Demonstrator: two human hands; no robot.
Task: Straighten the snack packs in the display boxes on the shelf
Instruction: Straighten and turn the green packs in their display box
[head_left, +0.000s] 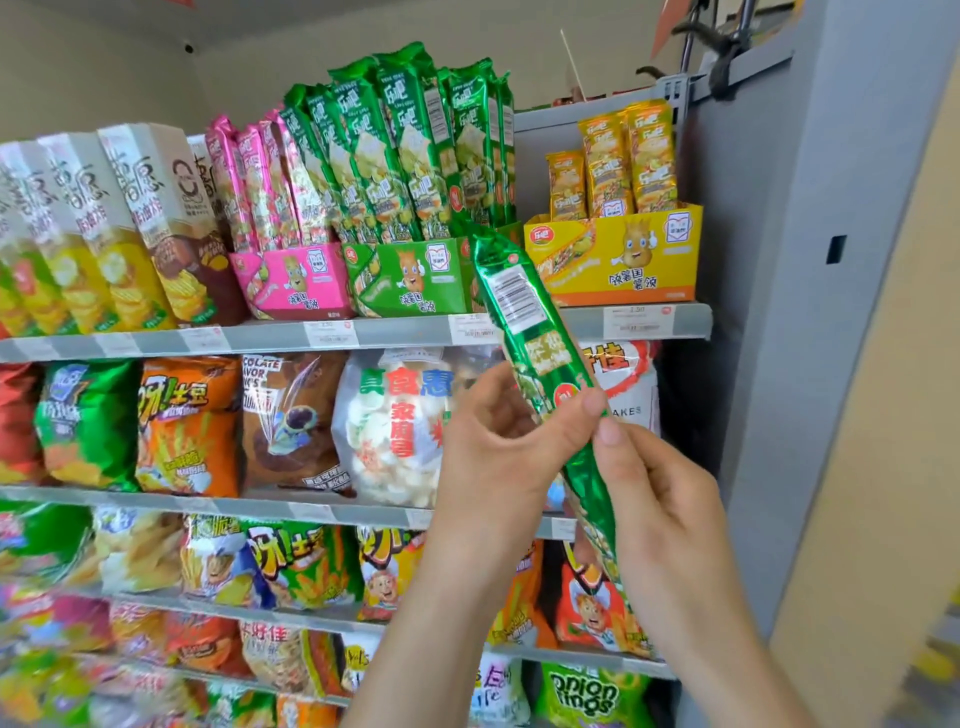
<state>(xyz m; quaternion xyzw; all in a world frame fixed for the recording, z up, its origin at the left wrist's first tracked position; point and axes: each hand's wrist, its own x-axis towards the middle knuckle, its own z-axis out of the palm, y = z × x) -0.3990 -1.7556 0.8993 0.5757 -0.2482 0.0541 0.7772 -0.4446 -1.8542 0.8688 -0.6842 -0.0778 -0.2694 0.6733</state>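
Left grip: your left hand (498, 447) pinches the loose green pack (527, 306) near its middle, thumb in front, fingers curled behind.
Right grip: your right hand (660, 499) pinches the same pack just at 4 o'clock of the left thumb, fingers wrapped round its lower half.
Held pack: tilted, top end at 11 o'clock, bottom end at 5 o'clock, barcode side facing you. Its top overlaps the green box's right front corner; contact cannot be told.
Green display box (410, 275): on the top shelf (260, 336), crammed with upright green packs (410, 145) fanning leftward.
Pink display box (296, 283): touching at its 9 o'clock, holding left-leaning pink packs (260, 182).
Yellow display box (613, 260): at 3 o'clock, a few upright yellow packs (613, 161) inside.
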